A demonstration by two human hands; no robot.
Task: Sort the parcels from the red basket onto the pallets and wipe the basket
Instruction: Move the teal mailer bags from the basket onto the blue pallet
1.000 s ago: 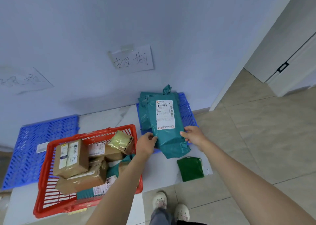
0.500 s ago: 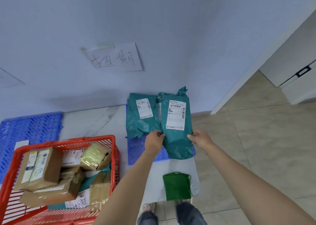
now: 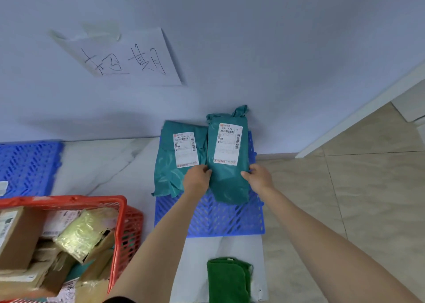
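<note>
Both hands' fingers [image 3: 208, 171] grip teal parcel [image 3: 227, 178] edges, over blue pallet [image 3: 220, 220].

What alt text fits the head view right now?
Both hands, left hand and right hand, grip a teal parcel on the blue pallet, beside a second teal parcel. The red basket of boxes sits lower left, a green cloth below.

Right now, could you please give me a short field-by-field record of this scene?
held parcel: teal parcel, label up, on right blue pallet
left hand: grips its left edge
right hand: grips its right edge
neighbour: second teal parcel beside it
red basket: boxes inside
cloth: green cloth on floor
</note>
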